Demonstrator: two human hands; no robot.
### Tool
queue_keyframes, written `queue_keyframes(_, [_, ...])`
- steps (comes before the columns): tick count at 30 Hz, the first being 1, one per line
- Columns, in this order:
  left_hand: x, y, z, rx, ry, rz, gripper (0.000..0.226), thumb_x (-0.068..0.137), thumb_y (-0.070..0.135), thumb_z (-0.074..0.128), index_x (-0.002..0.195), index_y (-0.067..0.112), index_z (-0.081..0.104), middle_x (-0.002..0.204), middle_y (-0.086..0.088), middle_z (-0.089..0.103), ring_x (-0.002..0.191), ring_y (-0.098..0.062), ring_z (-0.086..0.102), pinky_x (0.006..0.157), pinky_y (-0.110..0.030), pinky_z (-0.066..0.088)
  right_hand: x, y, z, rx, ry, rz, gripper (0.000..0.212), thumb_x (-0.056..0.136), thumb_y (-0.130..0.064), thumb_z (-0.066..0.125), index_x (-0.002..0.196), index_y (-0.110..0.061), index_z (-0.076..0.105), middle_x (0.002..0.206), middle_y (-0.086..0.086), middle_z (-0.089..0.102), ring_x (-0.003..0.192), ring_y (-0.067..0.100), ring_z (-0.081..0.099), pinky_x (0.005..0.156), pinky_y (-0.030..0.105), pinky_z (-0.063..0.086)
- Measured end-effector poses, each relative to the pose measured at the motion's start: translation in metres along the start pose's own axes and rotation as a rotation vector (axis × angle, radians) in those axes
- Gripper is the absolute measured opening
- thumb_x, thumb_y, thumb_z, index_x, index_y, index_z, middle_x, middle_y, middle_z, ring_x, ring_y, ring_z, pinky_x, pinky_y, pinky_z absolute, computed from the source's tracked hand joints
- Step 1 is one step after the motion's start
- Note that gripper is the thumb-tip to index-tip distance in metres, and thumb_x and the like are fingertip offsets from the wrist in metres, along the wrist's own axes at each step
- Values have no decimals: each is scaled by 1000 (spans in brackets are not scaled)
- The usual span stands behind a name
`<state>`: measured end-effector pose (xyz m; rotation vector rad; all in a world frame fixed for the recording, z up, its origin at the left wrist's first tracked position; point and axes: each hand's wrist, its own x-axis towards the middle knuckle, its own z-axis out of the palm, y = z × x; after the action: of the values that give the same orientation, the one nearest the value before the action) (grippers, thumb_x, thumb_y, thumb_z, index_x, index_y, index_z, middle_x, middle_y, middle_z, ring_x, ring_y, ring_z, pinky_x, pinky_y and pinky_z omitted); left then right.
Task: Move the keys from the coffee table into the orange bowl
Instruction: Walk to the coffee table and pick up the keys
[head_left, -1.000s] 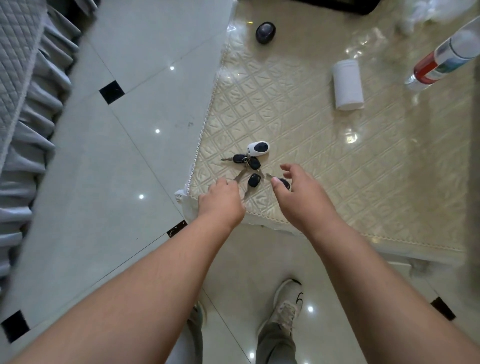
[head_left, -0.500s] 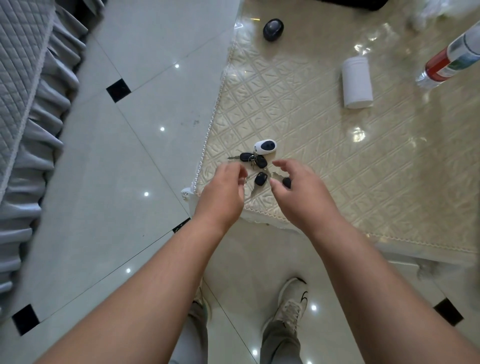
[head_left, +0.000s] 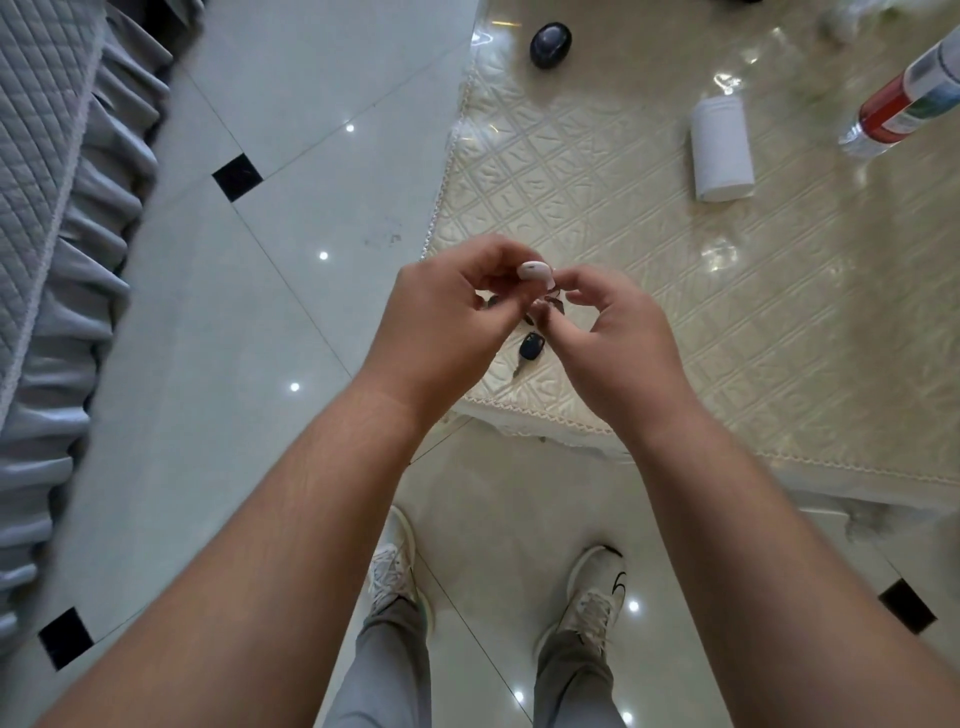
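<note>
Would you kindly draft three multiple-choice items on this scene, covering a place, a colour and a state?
1. Where does the white cylinder lie?
A. on the floor
B. on the coffee table
C. on the quilt

2. What colour is the remote fob on the keys?
A. white
B. orange
C. green

3. What is the state of the keys?
A. lying untouched on the table
B. already in a bowl
C. pinched between both hands, one key dangling

Answers:
1 B: it rests on its side on the embossed table cover.
2 A: the fob shows white between the fingertips.
3 C: the left hand and right hand grip the bunch, and a black-headed key hangs below them.
</note>
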<state>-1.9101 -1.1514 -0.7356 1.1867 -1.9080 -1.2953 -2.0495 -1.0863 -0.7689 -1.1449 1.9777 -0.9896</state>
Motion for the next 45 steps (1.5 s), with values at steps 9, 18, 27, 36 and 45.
queue_keyframes(9, [9, 11, -19, 296, 141, 145, 22, 95, 39, 60, 105, 25, 74, 96, 15, 68, 91, -4, 63, 71, -17, 47, 4, 60, 12, -564, -95, 293, 32, 85, -46, 58, 115, -36, 66, 121, -6, 58, 116, 25, 50, 96, 43, 38])
queue_keyframes(18, [14, 5, -22, 353, 204, 192, 20, 93, 40, 63, 104, 28, 75, 93, 14, 65, 85, -8, 64, 66, -16, 46, 14, 94, 32, -814, 16, 360, 46, 83, -44, 61, 125, -26, 59, 128, 1, 56, 117, 30, 47, 93, 44, 34])
queue_keyframes(27, [14, -1, -20, 352, 218, 153, 21, 92, 40, 64, 105, 26, 75, 93, 14, 65, 83, -6, 64, 64, -11, 42, 7, 113, 42, -774, 52, 364, 27, 86, -32, 62, 110, -21, 60, 115, 4, 57, 110, 29, 49, 85, 42, 34])
queue_keyframes(36, [16, 15, -19, 367, 208, 136, 20, 92, 41, 62, 104, 28, 74, 93, 13, 65, 84, -7, 63, 70, -29, 52, 4, 101, 26, -602, 19, 361, 10, 87, -34, 58, 93, -26, 59, 94, -4, 65, 94, 27, 57, 75, 37, 28])
queue_keyframes(45, [13, 83, -37, 359, 168, 161, 24, 93, 41, 62, 106, 25, 74, 95, 11, 65, 85, -9, 63, 72, -36, 54, 8, -4, -29, -374, 139, 238, 18, 82, -40, 63, 95, -30, 72, 90, -8, 66, 86, 17, 60, 79, 40, 50])
